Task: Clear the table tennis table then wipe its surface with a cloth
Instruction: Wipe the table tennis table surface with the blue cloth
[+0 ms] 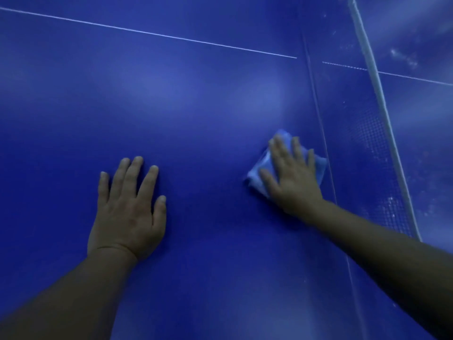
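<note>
Head view first — where's the cloth [266, 165] sitting?

— Under the right hand [294, 179]. That hand lies flat on top of it, fingers spread and pressing it onto the table [201, 99]; it isn't pinched or balled up. Folded blue corners poke out at about ten and two o'clock of the hand.

— And the other hand?

— The left hand [128, 209] is flat on the bare surface, fingers apart, holding nothing. It looks like a brace, well apart from the cloth, which lies at roughly two o'clock from it.

— What does the next stroke turn on?

— The net [378, 153]. It runs just beside the cloth, from about twelve down to five o'clock, and the cloth's right edge is nearly at its foot. So I'd judge there's almost no room left to push toward three o'clock; the open stretch lies toward nine and twelve, up to the white line [152, 33].

— Anything left to clear?

— Nothing shows on this half. Pale specks show beyond the net, so that side probably needs wiping too.
</note>
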A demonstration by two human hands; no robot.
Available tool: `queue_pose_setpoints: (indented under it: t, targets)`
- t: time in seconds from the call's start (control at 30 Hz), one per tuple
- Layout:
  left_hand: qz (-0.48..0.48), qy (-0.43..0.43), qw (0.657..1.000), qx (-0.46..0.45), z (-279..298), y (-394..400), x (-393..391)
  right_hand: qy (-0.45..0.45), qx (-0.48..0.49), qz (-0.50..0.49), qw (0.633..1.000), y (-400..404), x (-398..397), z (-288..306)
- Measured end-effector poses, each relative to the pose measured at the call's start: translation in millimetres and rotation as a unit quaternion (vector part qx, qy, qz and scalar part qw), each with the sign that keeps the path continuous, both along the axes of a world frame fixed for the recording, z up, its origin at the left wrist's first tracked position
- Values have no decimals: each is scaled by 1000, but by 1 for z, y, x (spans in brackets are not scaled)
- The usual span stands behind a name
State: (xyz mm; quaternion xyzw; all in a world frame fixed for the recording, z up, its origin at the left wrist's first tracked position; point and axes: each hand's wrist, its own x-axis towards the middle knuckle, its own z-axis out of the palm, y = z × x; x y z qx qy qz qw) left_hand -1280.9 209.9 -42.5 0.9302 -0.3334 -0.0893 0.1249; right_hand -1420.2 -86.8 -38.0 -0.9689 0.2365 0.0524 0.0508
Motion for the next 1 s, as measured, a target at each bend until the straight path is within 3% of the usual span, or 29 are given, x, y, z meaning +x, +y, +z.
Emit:
queue_pose_setpoints:
  t: [0.07,0.23,0.4,0.57,0.63,0.77,0.87,1.0]
  targets:
    - [-4,-4,1000,-4,-1,-1,0,-14,-8,-120,993,-13,27,-7]
    - [-7,-28,1000,-10,-8,-1,4,-122,4,-150,981,-15,146,-9]
    - [-9,-55,998,-22,-13,-2,4,-51,28,-161,985,-91,252,0]
    - [-16,-59,998,-27,-15,0,6,-81,-5,-319,944,-89,171,-9]
    - [-14,-58,998,-24,-16,0,5,-69,-21,-280,957,-60,164,-16]
    - [-12,-56,998,-10,-17,1,6,-51,-5,-146,988,-58,237,-13]
    - [-12,-50,999,-8,-18,1,6,-39,9,-210,977,-105,269,-5]
    - [-11,-45,999,-5,-13,-1,4,-55,0,-297,953,-110,183,-8]
